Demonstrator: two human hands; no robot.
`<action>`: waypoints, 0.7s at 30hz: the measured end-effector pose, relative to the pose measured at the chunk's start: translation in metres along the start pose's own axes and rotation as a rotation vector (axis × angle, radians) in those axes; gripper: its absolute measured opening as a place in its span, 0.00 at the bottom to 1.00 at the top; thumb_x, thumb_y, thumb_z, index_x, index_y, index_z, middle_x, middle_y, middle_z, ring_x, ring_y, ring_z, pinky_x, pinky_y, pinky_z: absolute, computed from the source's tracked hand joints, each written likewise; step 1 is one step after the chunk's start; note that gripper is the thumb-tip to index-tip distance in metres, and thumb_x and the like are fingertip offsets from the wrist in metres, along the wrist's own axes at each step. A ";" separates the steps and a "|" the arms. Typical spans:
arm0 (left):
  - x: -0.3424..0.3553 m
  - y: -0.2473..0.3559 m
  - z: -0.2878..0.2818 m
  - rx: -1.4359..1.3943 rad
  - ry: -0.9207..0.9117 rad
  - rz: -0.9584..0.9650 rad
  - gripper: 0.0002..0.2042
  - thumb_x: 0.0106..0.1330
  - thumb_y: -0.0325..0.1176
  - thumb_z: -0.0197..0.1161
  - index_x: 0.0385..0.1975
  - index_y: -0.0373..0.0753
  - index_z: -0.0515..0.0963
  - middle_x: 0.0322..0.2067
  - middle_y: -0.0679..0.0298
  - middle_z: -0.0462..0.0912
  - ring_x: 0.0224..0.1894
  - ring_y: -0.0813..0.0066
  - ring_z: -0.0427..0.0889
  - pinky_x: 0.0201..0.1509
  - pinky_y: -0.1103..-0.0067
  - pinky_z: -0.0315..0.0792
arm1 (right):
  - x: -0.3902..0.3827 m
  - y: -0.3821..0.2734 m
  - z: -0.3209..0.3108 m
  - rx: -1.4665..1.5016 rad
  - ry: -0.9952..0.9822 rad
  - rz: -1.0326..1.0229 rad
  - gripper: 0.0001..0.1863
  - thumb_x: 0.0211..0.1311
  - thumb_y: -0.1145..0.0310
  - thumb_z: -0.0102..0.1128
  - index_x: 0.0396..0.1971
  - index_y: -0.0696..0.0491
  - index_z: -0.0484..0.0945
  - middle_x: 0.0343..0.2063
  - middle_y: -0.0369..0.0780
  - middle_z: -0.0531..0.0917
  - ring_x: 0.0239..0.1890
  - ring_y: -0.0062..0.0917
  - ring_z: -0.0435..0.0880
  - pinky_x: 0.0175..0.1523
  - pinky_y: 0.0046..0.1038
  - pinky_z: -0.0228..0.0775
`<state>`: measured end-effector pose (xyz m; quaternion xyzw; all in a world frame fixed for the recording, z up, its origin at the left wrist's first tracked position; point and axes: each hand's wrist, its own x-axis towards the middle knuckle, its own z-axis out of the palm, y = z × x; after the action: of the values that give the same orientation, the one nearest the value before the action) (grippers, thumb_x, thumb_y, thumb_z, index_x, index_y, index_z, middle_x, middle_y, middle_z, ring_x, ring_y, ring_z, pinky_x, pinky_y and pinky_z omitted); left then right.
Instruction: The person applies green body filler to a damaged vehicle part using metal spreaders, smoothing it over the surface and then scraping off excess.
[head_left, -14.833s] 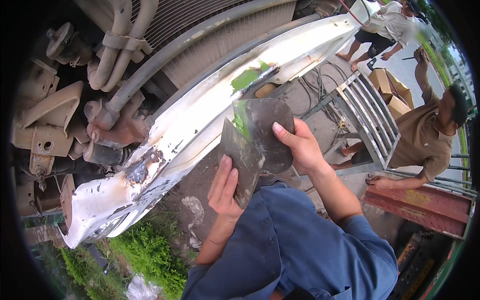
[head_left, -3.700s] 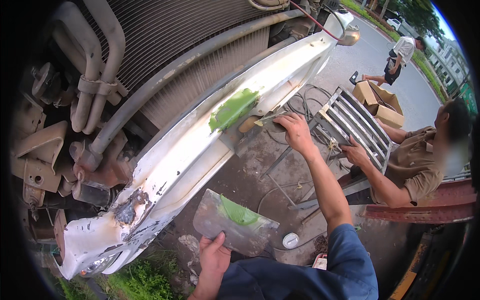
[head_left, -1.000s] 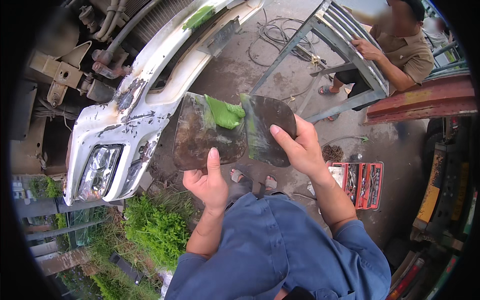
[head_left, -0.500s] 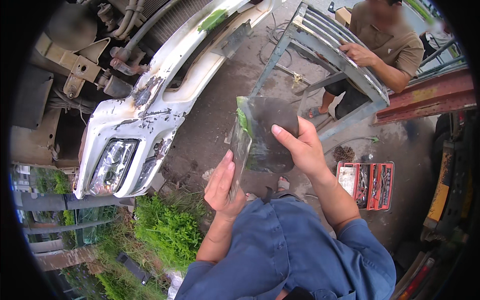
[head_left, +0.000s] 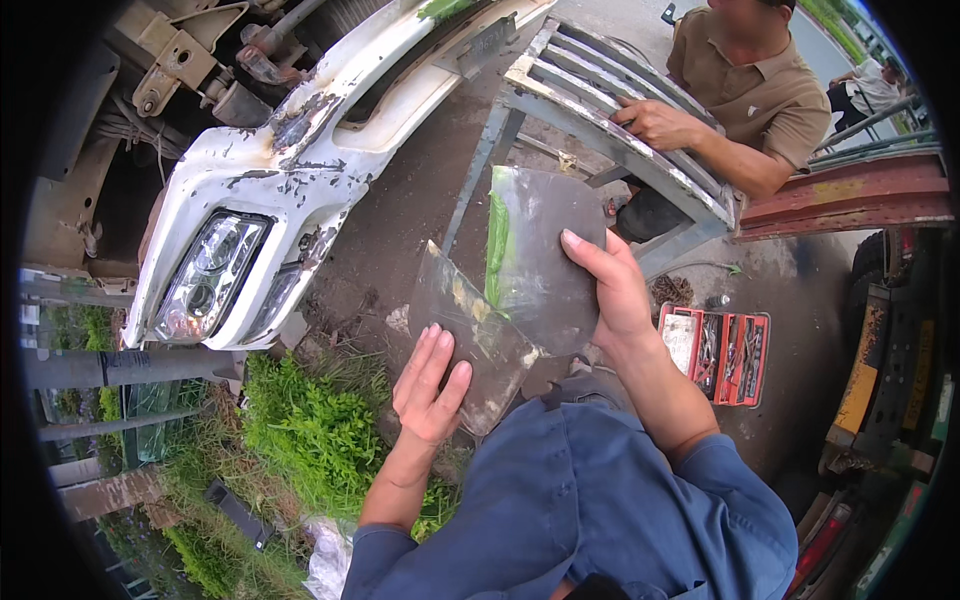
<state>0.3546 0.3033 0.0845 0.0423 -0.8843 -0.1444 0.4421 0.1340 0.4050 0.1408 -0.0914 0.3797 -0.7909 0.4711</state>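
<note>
My right hand (head_left: 622,300) grips a dark, flat, flexible-looking spreader sheet (head_left: 555,245), thumb lying on its face. A strip of bright green putty (head_left: 497,235) runs along the sheet's left edge. In my left hand (head_left: 428,390) is a second dark flat plate (head_left: 462,350), smeared and pale at its worn edges, tilted in front of me with my fingers across its face. The two pieces meet at the right sheet's lower left edge. Both are held above the ground before my blue shirt.
A chipped white truck bumper (head_left: 285,175) with a headlight (head_left: 212,275) stands at left. Ahead, a person in a brown shirt (head_left: 735,75) has a hand on a grey metal frame (head_left: 600,125). An open red toolbox (head_left: 733,355) lies at right; green weeds (head_left: 310,420) grow lower left.
The left plate has turned from nearly edge-on to show its face and swung lower. The green putty now forms a longer strip along the right sheet's edge. My view has shifted slightly.
</note>
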 end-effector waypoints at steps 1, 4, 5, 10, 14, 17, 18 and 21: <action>-0.007 0.009 -0.003 0.021 0.002 -0.006 0.14 0.62 0.21 0.59 0.48 0.38 0.75 0.47 0.42 0.80 0.49 0.42 0.81 0.52 0.57 0.78 | -0.009 -0.004 -0.004 0.000 -0.031 -0.016 0.14 0.67 0.71 0.55 0.49 0.59 0.75 0.42 0.39 0.83 0.39 0.19 0.83 0.46 0.24 0.76; -0.031 0.043 -0.007 0.061 0.064 -0.088 0.16 0.61 0.21 0.60 0.49 0.35 0.74 0.46 0.41 0.80 0.47 0.42 0.82 0.50 0.58 0.80 | -0.050 -0.018 -0.021 0.028 -0.113 -0.025 0.15 0.67 0.72 0.55 0.51 0.60 0.74 0.43 0.39 0.83 0.41 0.20 0.82 0.47 0.25 0.76; -0.041 0.055 -0.002 0.081 0.194 -0.117 0.16 0.62 0.19 0.60 0.50 0.34 0.74 0.46 0.40 0.80 0.47 0.41 0.82 0.49 0.59 0.80 | -0.067 -0.026 -0.026 0.045 -0.155 -0.031 0.16 0.67 0.72 0.55 0.52 0.60 0.73 0.43 0.39 0.83 0.42 0.20 0.82 0.48 0.26 0.76; -0.054 0.157 -0.007 -0.590 0.826 -0.880 0.19 0.67 0.19 0.55 0.58 0.31 0.69 0.54 0.52 0.76 0.52 0.64 0.78 0.58 0.65 0.75 | -0.139 -0.049 -0.095 0.018 -0.403 0.076 0.18 0.66 0.72 0.56 0.55 0.61 0.73 0.47 0.40 0.81 0.49 0.21 0.78 0.56 0.26 0.69; -0.039 0.199 0.005 -0.999 0.682 -0.862 0.22 0.67 0.22 0.55 0.61 0.37 0.66 0.59 0.55 0.72 0.58 0.61 0.75 0.64 0.61 0.69 | -0.200 -0.075 -0.186 0.115 -0.216 -0.134 0.24 0.61 0.72 0.56 0.57 0.63 0.68 0.50 0.49 0.79 0.53 0.35 0.80 0.57 0.37 0.74; -0.043 0.212 0.024 -1.022 0.549 -0.820 0.25 0.61 0.23 0.62 0.60 0.37 0.67 0.58 0.55 0.74 0.57 0.60 0.75 0.65 0.60 0.67 | -0.241 -0.100 -0.244 0.159 0.038 -0.400 0.24 0.63 0.69 0.53 0.57 0.65 0.68 0.50 0.51 0.79 0.52 0.39 0.80 0.55 0.41 0.76; -0.039 0.219 0.037 -1.068 0.548 -0.872 0.26 0.59 0.23 0.63 0.59 0.35 0.68 0.56 0.53 0.75 0.56 0.60 0.75 0.65 0.61 0.67 | -0.259 -0.107 -0.265 0.181 0.172 -0.464 0.23 0.64 0.69 0.52 0.56 0.65 0.68 0.50 0.51 0.79 0.52 0.40 0.80 0.55 0.42 0.76; -0.033 0.228 0.059 -1.118 0.444 -0.933 0.26 0.56 0.22 0.65 0.57 0.33 0.69 0.53 0.52 0.76 0.55 0.61 0.76 0.64 0.63 0.68 | -0.305 -0.127 -0.287 0.301 0.392 -0.565 0.21 0.64 0.69 0.48 0.54 0.63 0.71 0.48 0.50 0.80 0.51 0.40 0.81 0.57 0.43 0.74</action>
<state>0.3401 0.5404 0.0922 0.2095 -0.4603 -0.7307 0.4585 0.0681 0.8354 0.0934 0.0307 0.3021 -0.9391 0.1610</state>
